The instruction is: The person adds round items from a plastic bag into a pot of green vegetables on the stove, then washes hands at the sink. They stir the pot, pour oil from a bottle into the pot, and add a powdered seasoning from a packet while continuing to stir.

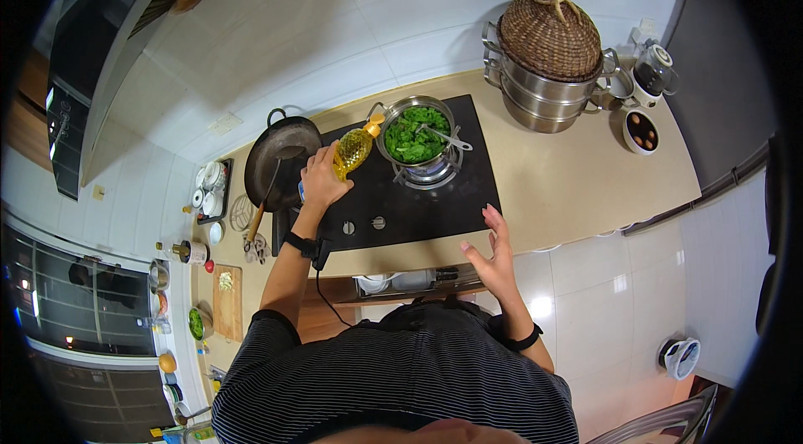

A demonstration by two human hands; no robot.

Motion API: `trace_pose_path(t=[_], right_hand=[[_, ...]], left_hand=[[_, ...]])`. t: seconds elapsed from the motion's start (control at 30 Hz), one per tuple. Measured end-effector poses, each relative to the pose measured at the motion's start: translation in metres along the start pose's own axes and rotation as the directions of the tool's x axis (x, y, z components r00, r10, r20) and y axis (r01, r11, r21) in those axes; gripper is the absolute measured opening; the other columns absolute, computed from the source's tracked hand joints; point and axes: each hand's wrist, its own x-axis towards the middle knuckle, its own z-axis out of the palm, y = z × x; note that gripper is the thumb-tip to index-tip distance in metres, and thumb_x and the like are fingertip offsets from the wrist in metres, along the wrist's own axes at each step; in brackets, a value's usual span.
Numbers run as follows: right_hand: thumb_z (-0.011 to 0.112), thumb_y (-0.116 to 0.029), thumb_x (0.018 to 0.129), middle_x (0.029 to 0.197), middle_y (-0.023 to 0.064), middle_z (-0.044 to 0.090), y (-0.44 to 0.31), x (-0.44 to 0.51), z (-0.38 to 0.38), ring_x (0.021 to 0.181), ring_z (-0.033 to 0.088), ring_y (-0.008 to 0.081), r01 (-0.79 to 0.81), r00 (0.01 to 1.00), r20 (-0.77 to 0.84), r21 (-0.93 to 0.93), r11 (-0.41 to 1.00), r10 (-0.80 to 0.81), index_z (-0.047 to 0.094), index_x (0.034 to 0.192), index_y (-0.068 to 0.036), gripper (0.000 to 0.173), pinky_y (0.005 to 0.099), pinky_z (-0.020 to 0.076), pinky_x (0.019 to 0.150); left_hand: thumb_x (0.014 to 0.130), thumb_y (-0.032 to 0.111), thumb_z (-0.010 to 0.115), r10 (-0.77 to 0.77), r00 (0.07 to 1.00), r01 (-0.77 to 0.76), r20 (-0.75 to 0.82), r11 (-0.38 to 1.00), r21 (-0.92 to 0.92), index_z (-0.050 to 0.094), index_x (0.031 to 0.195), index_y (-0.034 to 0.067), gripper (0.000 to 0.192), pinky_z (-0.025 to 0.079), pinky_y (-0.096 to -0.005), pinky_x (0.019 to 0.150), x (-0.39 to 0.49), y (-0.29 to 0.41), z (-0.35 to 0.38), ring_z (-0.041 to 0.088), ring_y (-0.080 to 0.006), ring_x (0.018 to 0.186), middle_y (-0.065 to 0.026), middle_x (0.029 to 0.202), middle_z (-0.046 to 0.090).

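Observation:
My left hand point(326, 177) grips a clear bottle of yellow cooking oil point(352, 152) with an orange cap. The bottle leans to the right, its capped end beside the rim of a steel pot point(390, 104). Chopped leafy greens point(414, 137) fill the pot, and a metal spoon or ladle point(461, 143) rests among them with its handle over the rim. Beneath the pot, a gas burner point(433, 175) shows a bluish flame. My right hand point(494, 256) hangs in the air near the front right corner of the black cooktop point(433, 212), fingers apart and holding nothing.
A wok point(260, 155) with a wooden-handled spatula point(256, 221) sits left of the burner. Right of the cooktop stand a stacked steel steamer point(546, 99) under a woven lid point(549, 36), and a bowl with eggs in dark liquid point(641, 132). A cutting board point(228, 306) lies at left.

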Motion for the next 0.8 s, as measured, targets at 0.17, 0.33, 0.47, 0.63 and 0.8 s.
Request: trace_pose_path(t=[0.17, 0.33, 0.47, 0.63, 0.8], right_hand=[[0.076, -0.012, 0.080, 0.143, 0.0201, 0.045, -0.0009, -0.0010, 0.0004, 0.134, 0.043, 0.0316, -0.020, 1.000, -0.011, -0.007, 1.000, 0.020, 0.036, 0.145, 0.001, 0.077, 0.0419, 0.0325, 0.113], [0.076, -0.012, 0.080, 0.143, 0.0202, 0.046, -0.0016, -0.0024, 0.0014, 0.134, 0.044, 0.0315, -0.026, 0.999, -0.023, 0.000, 1.000, 0.026, 0.037, 0.145, 0.001, 0.078, 0.0418, 0.0329, 0.112], [0.076, -0.012, 0.080, 0.142, 0.0204, 0.046, -0.0013, -0.0029, 0.0017, 0.133, 0.044, 0.0317, -0.006, 0.999, -0.032, -0.013, 1.000, 0.005, 0.037, 0.145, 0.002, 0.077, 0.0418, 0.0332, 0.112], [0.076, -0.013, 0.080, 0.142, 0.0208, 0.046, -0.0004, -0.0025, 0.0015, 0.133, 0.044, 0.0319, -0.020, 0.999, -0.038, -0.016, 1.000, 0.019, 0.037, 0.145, 0.002, 0.077, 0.0416, 0.0334, 0.112], [0.076, -0.012, 0.081, 0.142, 0.0208, 0.046, -0.0011, -0.0025, 0.0012, 0.133, 0.044, 0.0318, 0.001, 0.999, -0.041, -0.009, 1.000, -0.001, 0.037, 0.145, 0.002, 0.077, 0.0417, 0.0332, 0.112]], left_hand=[[0.056, 0.023, 0.079, 0.007, 1.000, -0.008, 0.025, 1.000, 0.030, 0.048, 0.142, 0.017, 0.092, 0.046, -0.0525, 0.096, 0.0015, -0.0016, 0.0052, 0.054, -0.0329, 0.121, -0.0069, 0.131, 0.056], [0.056, 0.023, 0.080, 0.021, 0.999, -0.022, 0.029, 0.999, 0.034, 0.049, 0.142, 0.017, 0.092, 0.046, -0.0529, 0.096, 0.0023, -0.0001, 0.0073, 0.054, -0.0330, 0.120, -0.0067, 0.132, 0.056], [0.055, 0.022, 0.080, 0.035, 0.999, -0.035, 0.025, 0.999, 0.038, 0.049, 0.142, 0.017, 0.092, 0.046, -0.0532, 0.096, 0.0037, 0.0015, 0.0084, 0.054, -0.0328, 0.120, -0.0064, 0.131, 0.057], [0.055, 0.022, 0.080, 0.038, 0.999, -0.039, 0.027, 0.998, 0.051, 0.049, 0.141, 0.017, 0.092, 0.046, -0.0537, 0.095, 0.0055, 0.0031, 0.0101, 0.054, -0.0326, 0.119, -0.0055, 0.130, 0.057], [0.055, 0.023, 0.080, 0.054, 0.998, -0.055, 0.015, 0.997, 0.059, 0.049, 0.141, 0.017, 0.092, 0.046, -0.0542, 0.095, 0.0063, 0.0036, 0.0113, 0.055, -0.0325, 0.118, -0.0052, 0.128, 0.057]])
